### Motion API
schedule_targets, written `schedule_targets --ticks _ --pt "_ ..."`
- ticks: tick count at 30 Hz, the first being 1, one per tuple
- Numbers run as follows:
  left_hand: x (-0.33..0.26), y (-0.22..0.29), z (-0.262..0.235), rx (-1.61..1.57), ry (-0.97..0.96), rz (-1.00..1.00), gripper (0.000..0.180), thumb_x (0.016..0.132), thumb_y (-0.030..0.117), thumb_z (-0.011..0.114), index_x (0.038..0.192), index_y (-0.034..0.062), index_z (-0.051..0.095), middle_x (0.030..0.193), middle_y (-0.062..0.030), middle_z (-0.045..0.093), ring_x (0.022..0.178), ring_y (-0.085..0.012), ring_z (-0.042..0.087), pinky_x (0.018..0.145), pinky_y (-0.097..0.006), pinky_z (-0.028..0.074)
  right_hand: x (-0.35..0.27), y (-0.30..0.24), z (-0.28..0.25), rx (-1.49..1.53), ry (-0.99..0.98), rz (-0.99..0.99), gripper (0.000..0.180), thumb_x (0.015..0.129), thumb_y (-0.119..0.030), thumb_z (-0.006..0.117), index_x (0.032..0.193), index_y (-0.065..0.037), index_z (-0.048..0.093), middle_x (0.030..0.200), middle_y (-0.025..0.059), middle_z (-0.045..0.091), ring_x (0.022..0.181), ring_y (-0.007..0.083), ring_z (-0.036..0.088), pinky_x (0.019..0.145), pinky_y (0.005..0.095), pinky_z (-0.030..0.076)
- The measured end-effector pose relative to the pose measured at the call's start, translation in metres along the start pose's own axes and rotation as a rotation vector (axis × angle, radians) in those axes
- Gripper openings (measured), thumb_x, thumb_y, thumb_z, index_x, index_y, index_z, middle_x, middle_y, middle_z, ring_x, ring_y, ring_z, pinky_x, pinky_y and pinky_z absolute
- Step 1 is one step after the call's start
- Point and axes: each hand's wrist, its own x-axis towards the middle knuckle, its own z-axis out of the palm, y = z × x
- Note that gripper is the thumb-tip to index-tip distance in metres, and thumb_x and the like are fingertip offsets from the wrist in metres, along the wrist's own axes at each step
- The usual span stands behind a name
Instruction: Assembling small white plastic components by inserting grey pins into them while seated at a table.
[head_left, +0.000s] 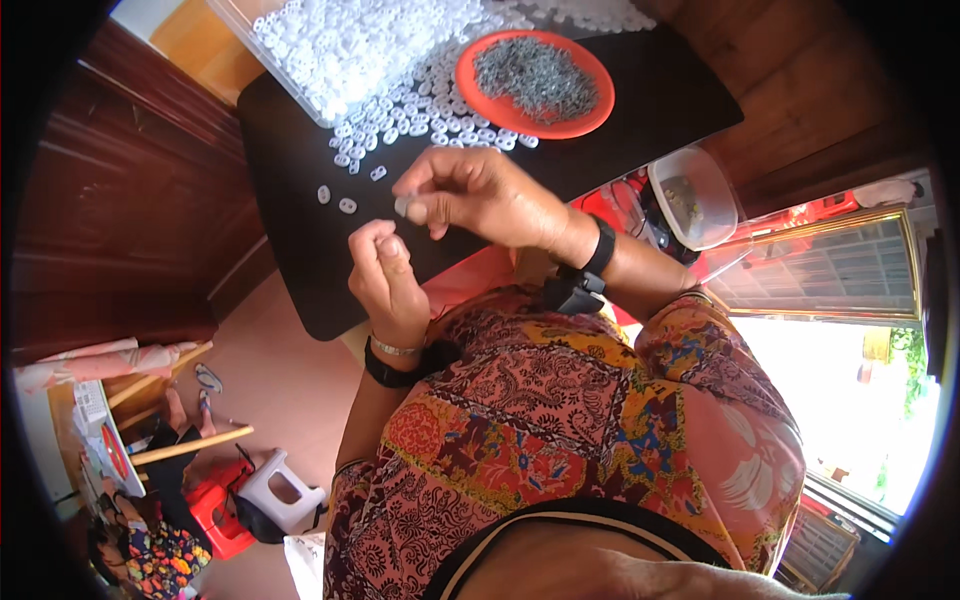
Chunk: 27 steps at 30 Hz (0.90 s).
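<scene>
My right hand (490, 198) is closed in a pinch above the black table (300, 260), with a small pale piece (402, 206) at its fingertips, too blurred to name. Just below and to its left, my left hand (388, 280) is curled with thumb and forefinger together; whatever it may hold is hidden. The two hands are close but apart. Beyond them lie a few single white oval two-holed plastic pieces (347, 206) and a larger spread of the same pieces (400, 118). An orange-red plate (468, 85) holds a heap of small grey metal parts (540, 78).
A clear plastic bin (290, 85) heaped with white pieces stands at the table's far left. Right of the table is a clear tub (725, 215). On the floor at lower left are a white stool (283, 490) and a red stool (218, 520), near another person (165, 535).
</scene>
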Motion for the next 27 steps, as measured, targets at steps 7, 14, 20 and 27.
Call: schedule_targets --ticks 7,14,20,27 --pt "0.001 -0.011 -0.002 0.068 0.007 0.032 0.01 0.09 0.007 0.049 0.092 -0.0022 0.053 0.062 -0.0016 0.045 0.054 -0.0075 0.04 0.049 -0.024 0.034 0.074 -0.095 -0.093 -0.656 0.558 -0.371 0.014 0.087 -0.008 0.061 0.098 0.002 0.061 0.081 0.0025 0.063 0.072 0.0086 0.055 0.064 0.0235 0.046" --pt "0.005 -0.014 0.012 0.057 -0.003 0.043 0.007 0.088 0.006 0.052 0.089 -0.0003 0.053 0.063 -0.002 0.048 0.053 -0.0071 0.041 0.049 -0.023 0.035 0.124 -0.088 -0.221 -1.569 0.884 -0.893 0.028 0.079 -0.02 0.063 0.098 -0.001 0.065 0.081 0.0212 0.065 0.077 0.0375 0.064 0.068 0.0397 0.051" --pt "0.002 -0.017 0.008 0.076 -0.01 0.08 0.007 0.087 0.007 0.053 0.086 0.0 0.053 0.063 -0.0036 0.048 0.053 -0.0094 0.042 0.049 -0.024 0.036 0.112 -0.027 -0.114 -1.117 -0.041 -0.326 0.021 0.079 -0.021 0.062 0.088 -0.004 0.068 0.08 0.0142 0.067 0.071 0.0271 0.065 0.066 0.0349 0.051" --pt "0.001 -0.012 0.009 0.059 -0.013 0.058 0.006 0.086 0.006 0.054 0.085 -0.0002 0.054 0.064 -0.006 0.049 0.053 -0.0127 0.044 0.051 -0.026 0.038 0.114 0.012 -0.076 -1.365 -0.303 -0.121 0.023 0.072 -0.021 0.062 0.091 -0.009 0.068 0.08 0.0086 0.067 0.073 0.0273 0.063 0.068 0.0376 0.049"
